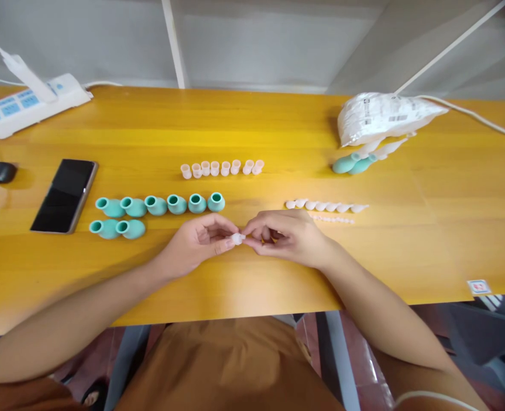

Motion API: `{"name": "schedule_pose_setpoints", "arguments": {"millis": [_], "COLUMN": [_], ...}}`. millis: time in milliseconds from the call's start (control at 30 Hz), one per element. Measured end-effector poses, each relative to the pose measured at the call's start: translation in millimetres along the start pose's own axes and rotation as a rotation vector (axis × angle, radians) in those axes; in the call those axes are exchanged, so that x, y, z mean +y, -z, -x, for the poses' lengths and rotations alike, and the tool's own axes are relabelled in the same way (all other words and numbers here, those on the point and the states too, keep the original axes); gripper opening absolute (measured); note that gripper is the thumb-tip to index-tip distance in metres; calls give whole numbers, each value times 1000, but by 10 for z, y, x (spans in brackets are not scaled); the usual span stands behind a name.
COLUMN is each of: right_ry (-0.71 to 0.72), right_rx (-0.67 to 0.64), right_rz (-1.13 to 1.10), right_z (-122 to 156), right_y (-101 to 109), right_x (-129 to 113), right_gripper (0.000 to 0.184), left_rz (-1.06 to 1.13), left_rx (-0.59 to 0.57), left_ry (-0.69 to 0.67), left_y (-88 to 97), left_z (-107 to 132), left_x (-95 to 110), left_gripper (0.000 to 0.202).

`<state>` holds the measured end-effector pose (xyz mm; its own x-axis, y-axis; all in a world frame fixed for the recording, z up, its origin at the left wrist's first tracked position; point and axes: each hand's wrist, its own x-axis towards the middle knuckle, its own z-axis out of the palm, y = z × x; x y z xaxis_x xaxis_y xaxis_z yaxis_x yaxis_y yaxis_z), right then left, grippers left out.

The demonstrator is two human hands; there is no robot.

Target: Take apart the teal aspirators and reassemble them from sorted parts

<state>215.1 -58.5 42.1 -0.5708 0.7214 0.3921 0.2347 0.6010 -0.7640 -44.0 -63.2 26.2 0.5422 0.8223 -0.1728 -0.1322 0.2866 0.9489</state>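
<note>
Several bulbs separate phone from left hand.

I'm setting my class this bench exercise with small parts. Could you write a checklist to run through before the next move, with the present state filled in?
1. Small whitish piece held: ok, between the thumb and fingers of the left hand.
2. Right hand in position: ok, its fingertips are at the piece's other end.
3. Piece properly seated: cannot tell, it is too small and partly covered by fingers.
4. Green bulbs in a single row: not ok, they stand in two rows.
5. Pale pink cups lined up: ok, one row beyond the hands.
6. Phone apart from the hands: ok, it lies far to the left.
</note>
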Motion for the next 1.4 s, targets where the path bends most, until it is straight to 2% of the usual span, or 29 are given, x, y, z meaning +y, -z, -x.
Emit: {"name": "schedule_pose_setpoints", "arguments": {"millis": [767,967,1233,1400], "right_ry": [83,188,289,339], "right_rx": [10,-16,55,48], "right_rz": [44,195,441,522], "right_z": [-20,-24,22,33], "right_y": [-6,15,-36,-40], "right_x": [-13,-15,-43,-60], "right_gripper": [14,12,20,24], "left_rz": [2,6,153,236], "left_rx": [-11,43,125,89], "left_ry": [20,53,45,60], "left_y": [-6,-19,-84,-112], "left_z": [10,17,60,69], "left_x": [18,-2,4,42], "left_gripper": [23,27,31,34]}}
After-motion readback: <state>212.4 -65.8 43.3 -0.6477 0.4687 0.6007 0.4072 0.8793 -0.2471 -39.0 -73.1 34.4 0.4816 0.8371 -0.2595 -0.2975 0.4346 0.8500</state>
